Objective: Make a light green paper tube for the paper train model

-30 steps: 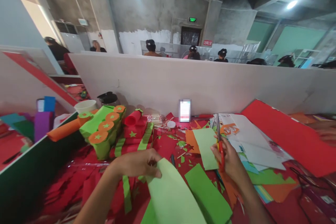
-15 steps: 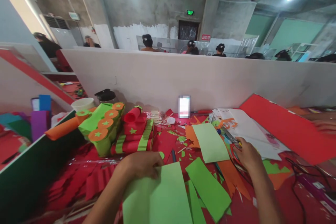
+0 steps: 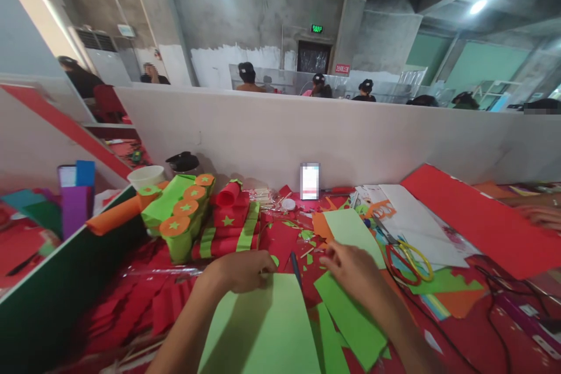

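My left hand [image 3: 248, 270] is closed on the upper edge of a light green paper sheet [image 3: 263, 327], its fingertips partly hidden. My right hand [image 3: 350, 266], fingers loosely bent and apart, holds nothing; it hovers over a brighter green paper piece [image 3: 346, 315] and the lower part of another pale green sheet [image 3: 350, 231]. Farther right lie scissors [image 3: 397, 245] with one red and one yellow handle. Between my hands, a dark pen-like stick [image 3: 295, 269] rests just beyond the held sheet.
Left of my hands stand green paper rolls with orange star-topped ends [image 3: 179, 216] and red rolls with green bands [image 3: 230, 228]. A bright-screened phone [image 3: 310, 181] leans on the white partition [image 3: 280, 134]. A red board [image 3: 477, 222] and a black cable [image 3: 442, 333] lie right. Another person's hand [image 3: 543, 213] shows.
My right hand has let go of the scissors and moved left, toward the held sheet. The scissors now lie on the table. My left hand keeps its grip on the light green sheet.
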`<state>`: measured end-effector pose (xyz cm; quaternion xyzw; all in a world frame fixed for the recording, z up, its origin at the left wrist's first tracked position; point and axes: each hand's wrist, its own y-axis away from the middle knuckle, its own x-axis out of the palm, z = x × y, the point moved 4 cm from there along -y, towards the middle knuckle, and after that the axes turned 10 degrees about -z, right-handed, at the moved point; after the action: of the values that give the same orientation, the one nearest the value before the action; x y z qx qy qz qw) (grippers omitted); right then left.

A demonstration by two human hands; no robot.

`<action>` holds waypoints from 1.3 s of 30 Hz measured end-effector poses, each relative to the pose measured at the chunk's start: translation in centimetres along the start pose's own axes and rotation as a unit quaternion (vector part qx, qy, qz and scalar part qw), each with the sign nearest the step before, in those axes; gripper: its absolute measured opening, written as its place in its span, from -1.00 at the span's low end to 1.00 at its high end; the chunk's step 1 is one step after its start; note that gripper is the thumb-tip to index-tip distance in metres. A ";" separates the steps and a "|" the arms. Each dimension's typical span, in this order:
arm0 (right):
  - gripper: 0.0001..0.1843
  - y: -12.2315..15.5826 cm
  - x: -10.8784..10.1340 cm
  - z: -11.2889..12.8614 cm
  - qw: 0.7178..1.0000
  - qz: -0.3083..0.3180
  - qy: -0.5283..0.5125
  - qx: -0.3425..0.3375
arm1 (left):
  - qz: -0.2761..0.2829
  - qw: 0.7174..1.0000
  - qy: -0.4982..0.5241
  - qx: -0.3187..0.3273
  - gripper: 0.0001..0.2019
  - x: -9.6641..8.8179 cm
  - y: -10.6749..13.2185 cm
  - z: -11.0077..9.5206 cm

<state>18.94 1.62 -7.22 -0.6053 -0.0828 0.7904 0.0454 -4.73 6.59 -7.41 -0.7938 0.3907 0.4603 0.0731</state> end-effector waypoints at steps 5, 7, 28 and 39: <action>-0.88 -1.3 4.2 6.6 0.990 0.092 0.083 -0.064 | -0.010 1.000 0.027 0.012 -0.91 -0.7 0.6 -0.3; -0.93 -2.0 5.2 7.5 0.989 0.107 0.080 -0.066 | -0.014 1.000 0.017 0.000 -0.94 -0.9 0.8 -0.2; -0.62 -1.0 4.1 -0.7 0.935 -0.049 -0.349 0.046 | -0.171 0.980 -0.100 -0.036 -0.78 3.5 -4.7 -0.5; -0.68 -1.0 5.2 0.4 0.963 -0.053 -0.259 -0.048 | -0.177 0.982 -0.040 -0.052 -0.82 4.1 -5.4 1.1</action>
<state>17.16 3.51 -11.87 -0.3757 -0.1615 0.9119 0.0352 -0.66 8.52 -12.62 -0.8338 0.2166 0.4914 0.1280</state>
